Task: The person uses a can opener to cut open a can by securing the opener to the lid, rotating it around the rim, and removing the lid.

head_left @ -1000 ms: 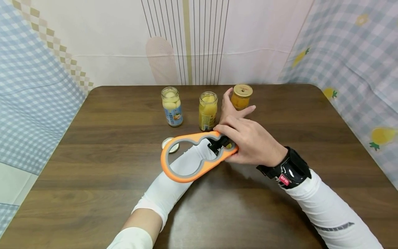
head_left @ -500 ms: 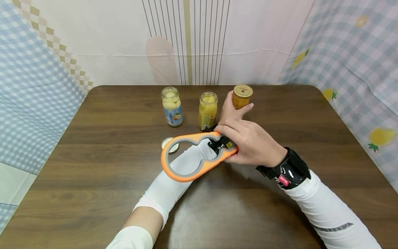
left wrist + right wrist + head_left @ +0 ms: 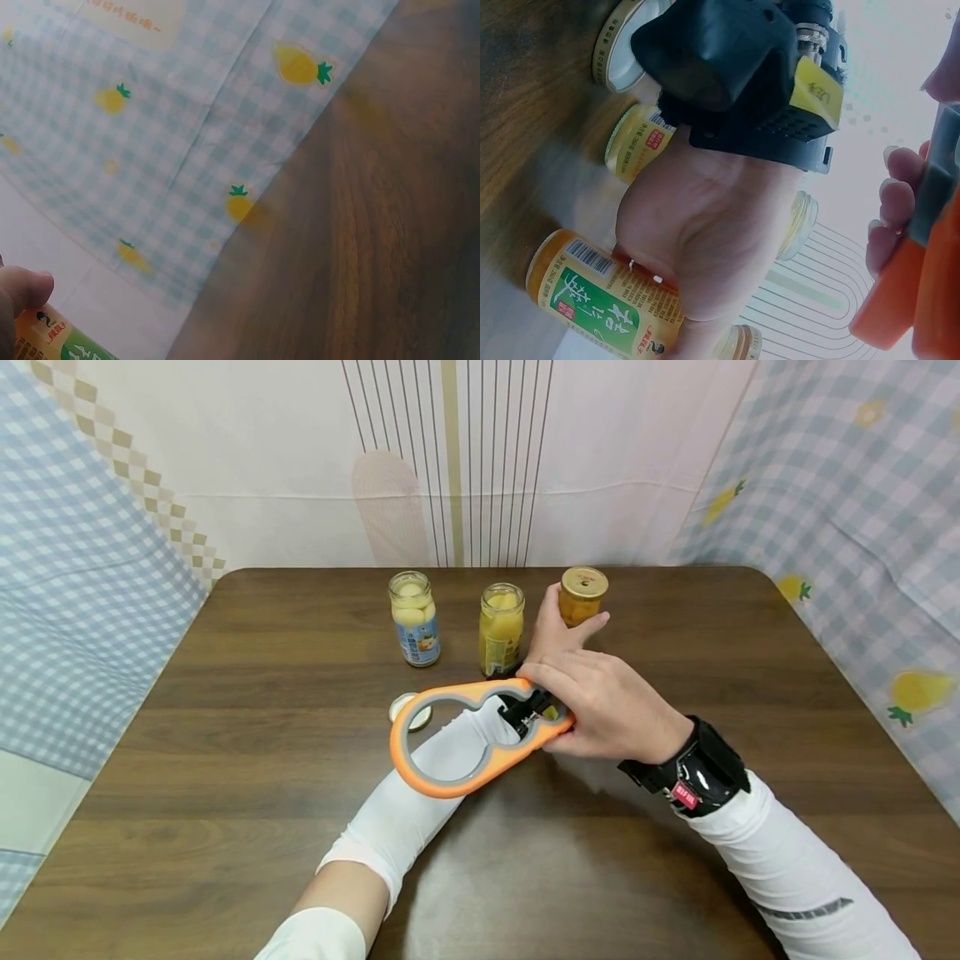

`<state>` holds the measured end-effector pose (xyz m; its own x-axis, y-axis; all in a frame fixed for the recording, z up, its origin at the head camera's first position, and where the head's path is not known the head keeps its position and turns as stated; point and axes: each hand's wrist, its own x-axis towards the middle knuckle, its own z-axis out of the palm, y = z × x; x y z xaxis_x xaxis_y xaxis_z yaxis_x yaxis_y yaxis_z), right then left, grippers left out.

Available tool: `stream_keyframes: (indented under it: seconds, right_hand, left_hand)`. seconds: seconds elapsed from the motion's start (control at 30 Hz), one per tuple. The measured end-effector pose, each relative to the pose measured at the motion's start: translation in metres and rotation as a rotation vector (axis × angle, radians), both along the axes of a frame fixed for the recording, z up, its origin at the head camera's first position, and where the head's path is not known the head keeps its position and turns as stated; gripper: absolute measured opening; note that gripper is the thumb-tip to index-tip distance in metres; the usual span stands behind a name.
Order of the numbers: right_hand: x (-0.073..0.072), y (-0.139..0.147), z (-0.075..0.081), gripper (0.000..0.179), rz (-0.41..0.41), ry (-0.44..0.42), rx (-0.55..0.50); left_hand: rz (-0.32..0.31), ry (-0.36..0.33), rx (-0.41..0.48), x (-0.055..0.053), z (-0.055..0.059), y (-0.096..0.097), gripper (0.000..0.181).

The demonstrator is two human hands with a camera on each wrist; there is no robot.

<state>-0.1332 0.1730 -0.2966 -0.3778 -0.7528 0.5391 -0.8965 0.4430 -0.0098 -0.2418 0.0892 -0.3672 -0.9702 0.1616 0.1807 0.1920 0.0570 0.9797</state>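
In the head view, my left hand point(image 3: 551, 631) reaches to the back of the table and grips a glass jar point(image 3: 580, 607) of orange fruit with a gold lid on. The right wrist view shows that jar's green and yellow label point(image 3: 600, 300) beside the palm. In the left wrist view only the thumb point(image 3: 26, 289) and a bit of label show. My right hand point(image 3: 611, 706) holds an orange and grey jar opener point(image 3: 442, 791) by its narrow end, above the left forearm. The opener's wide loop points left, with nothing in it.
Two lidless jars stand left of the gripped one: a yellow-fruit jar point(image 3: 501, 631) close to the left wrist, and a blue-labelled jar point(image 3: 418, 639) farther left. A loose lid point(image 3: 401, 702) lies on the wooden table point(image 3: 225, 760), partly behind the opener. Cloth hangs around the table.
My left hand's thumb and fingers have drawn in slightly around the gold-lidded jar. The right hand and the jar opener have stayed almost still.
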Motion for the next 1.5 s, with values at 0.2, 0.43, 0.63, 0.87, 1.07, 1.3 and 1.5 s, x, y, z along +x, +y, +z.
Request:
stream_keyframes:
  seconds: [0.2,0.43,0.63,0.87,1.07,1.3,1.5]
  right_hand:
    - [0.001,-0.001,0.000,0.055,-0.003,0.001,0.003]
    - [0.002,-0.001,0.001,0.052,-0.020,-0.015,0.020]
    - [0.002,0.001,0.000,0.052,-0.027,-0.008,0.023]
    - [0.000,0.007,0.001,0.036,-0.057,0.049,0.039]
    - [-0.001,0.010,0.007,0.024,-0.092,0.086,0.068]
    - [-0.002,0.011,0.008,0.023,-0.119,0.099,0.084]
    - [-0.002,0.014,0.008,0.030,-0.131,0.097,0.084]
  left_hand:
    - [0.003,-0.005,0.007,0.004,0.000,-0.001,0.065]
    - [0.000,-0.018,0.003,0.008,0.001,-0.003,0.066]
    - [-0.020,-0.040,0.019,0.012,0.002,-0.005,0.066]
    - [-0.045,-0.077,0.081,0.020,0.004,-0.008,0.064]
    - [-0.062,-0.153,0.142,0.029,0.008,-0.012,0.063]
    - [-0.099,-0.194,0.168,0.035,0.013,-0.016,0.060]
    - [-0.136,-0.210,0.185,0.038,0.013,-0.020,0.060]
